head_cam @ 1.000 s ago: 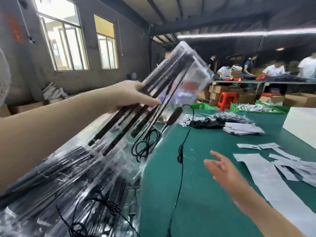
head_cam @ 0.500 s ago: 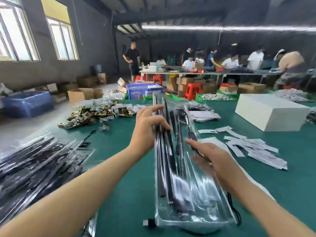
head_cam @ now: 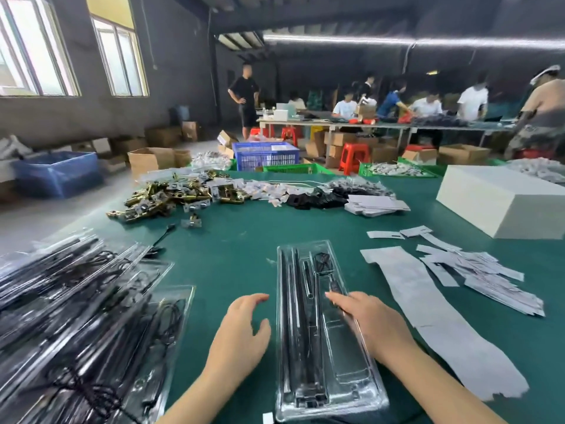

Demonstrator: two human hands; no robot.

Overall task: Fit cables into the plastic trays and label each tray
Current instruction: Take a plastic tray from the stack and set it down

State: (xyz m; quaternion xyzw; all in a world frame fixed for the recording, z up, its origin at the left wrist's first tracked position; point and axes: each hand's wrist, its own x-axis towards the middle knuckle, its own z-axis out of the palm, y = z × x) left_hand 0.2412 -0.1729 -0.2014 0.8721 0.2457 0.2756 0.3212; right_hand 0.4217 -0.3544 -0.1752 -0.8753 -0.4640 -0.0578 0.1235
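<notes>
A clear plastic tray (head_cam: 318,356) lies lengthwise on the green table (head_cam: 238,255) in front of me, with black rods and a coiled black cable (head_cam: 321,259) in its slots. My left hand (head_cam: 244,328) hovers just left of the tray with relaxed fingers and holds nothing. My right hand (head_cam: 367,322) rests on the tray's right edge, fingertips touching near a black cable end. Strips of white label backing (head_cam: 428,307) and loose labels (head_cam: 477,270) lie to the right.
A heap of filled clear trays (head_cam: 76,325) covers the table's left side. Brass hardware (head_cam: 165,197), small bagged parts (head_cam: 321,194) and a white box (head_cam: 501,203) sit further back. People work at a far table (head_cam: 397,123).
The tray, held up in both hands half a second ago, now lies flat on the table. My left hand has let go of it and my right hand has dropped onto its edge.
</notes>
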